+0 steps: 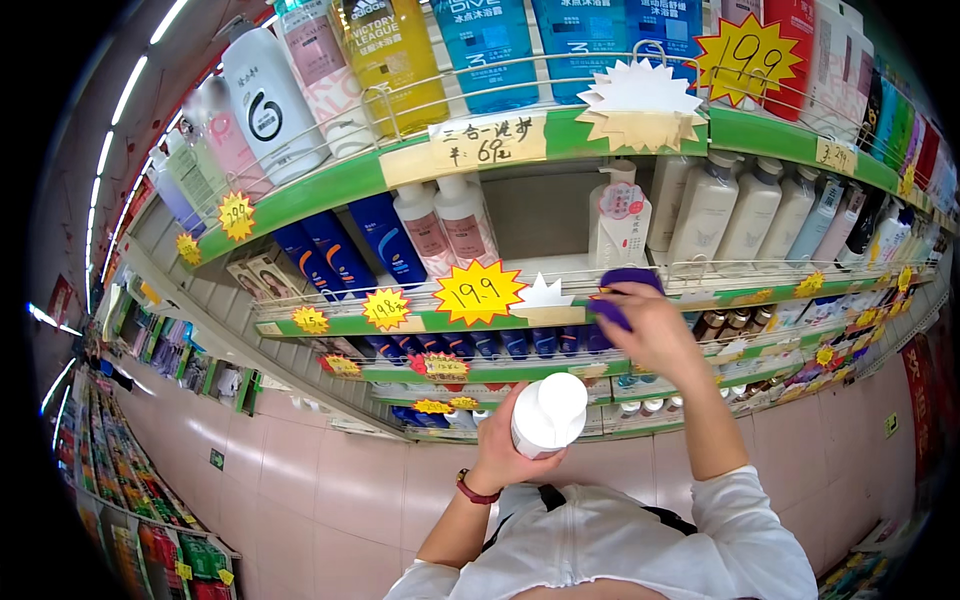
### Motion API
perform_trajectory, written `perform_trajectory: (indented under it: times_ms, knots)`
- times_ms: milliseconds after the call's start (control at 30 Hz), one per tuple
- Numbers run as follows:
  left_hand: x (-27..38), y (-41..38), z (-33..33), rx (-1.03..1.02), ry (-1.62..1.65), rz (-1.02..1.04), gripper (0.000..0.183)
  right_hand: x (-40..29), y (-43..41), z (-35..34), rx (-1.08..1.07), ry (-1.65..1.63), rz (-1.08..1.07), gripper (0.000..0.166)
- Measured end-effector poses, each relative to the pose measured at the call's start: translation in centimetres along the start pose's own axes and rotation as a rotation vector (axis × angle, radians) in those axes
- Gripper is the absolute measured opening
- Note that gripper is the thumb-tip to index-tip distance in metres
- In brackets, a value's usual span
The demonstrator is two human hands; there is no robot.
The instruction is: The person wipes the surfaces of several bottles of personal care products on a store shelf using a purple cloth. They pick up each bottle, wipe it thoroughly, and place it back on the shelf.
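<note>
My left hand (501, 442) is closed around a white pump bottle (546, 431), held upright in front of my body and seen from above. My right hand (646, 322) holds a purple cloth (616, 311) at the front rail of the middle shelf (480, 319). Behind that rail, just beyond the cloth, a white pump bottle with a pink round tag (621, 217) stands on the shelf. To its left are pink-and-white bottles (465, 225) and dark blue bottles (386, 236); cream pump bottles (705, 202) stand to its right.
Above, the top shelf (345, 180) holds large blue, yellow and white bottles behind a wire guard. Starburst price tags (480, 292) hang on the shelf edges. Lower shelves carry small blue bottles (516, 343). Pink floor tiles (360, 487) lie below; another stocked display (135, 465) stands at left.
</note>
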State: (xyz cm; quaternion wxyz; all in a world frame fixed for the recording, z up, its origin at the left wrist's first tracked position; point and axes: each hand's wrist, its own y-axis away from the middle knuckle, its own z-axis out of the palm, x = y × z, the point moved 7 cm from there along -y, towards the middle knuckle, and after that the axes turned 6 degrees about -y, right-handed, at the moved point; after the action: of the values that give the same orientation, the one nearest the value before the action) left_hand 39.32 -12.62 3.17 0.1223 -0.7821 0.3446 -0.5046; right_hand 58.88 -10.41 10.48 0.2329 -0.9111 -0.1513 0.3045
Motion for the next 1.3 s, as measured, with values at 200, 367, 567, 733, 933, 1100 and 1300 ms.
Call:
perform_trajectory:
  times_ms: [200, 367, 567, 733, 933, 1100, 1300]
  knots:
    - [0.9, -0.7, -0.5, -0.007, -0.098, 0.027, 0.084, -6.8, 0.8, -1.9, 0.096, -0.947, -0.178, 0.034]
    - [0.0, -0.4, 0.1, -0.014, -0.035, -0.027, 0.087, -4.3, 0.3, -0.7, 0.111, -0.217, -0.111, 0.033]
    - [-2.0, 0.5, 0.8, -0.07, 0.121, -0.119, 0.094, -4.6, 1.2, -1.3, 0.306, -0.965, -0.121, 0.04]
    - [-1.6, 0.3, 0.6, -0.083, 0.136, -0.155, 0.092, -4.5, 0.8, 0.2, 0.182, -0.36, -0.131, 0.033]
    - [-1.9, 0.3, 0.0, -0.079, 0.169, -0.219, 0.092, -5.3, 3.8, -0.3, 0.536, -0.732, -0.21, 0.035]
    - [-1.7, 0.4, 0.1, -0.035, 0.244, -0.21, 0.093, -6.8, 3.0, 2.0, 0.283, -0.321, -0.34, 0.048]
    - [-0.7, 0.5, -0.8, -0.066, 0.048, -0.107, 0.092, -1.5, 3.1, 1.9, 0.453, -1.073, 0.199, 0.039]
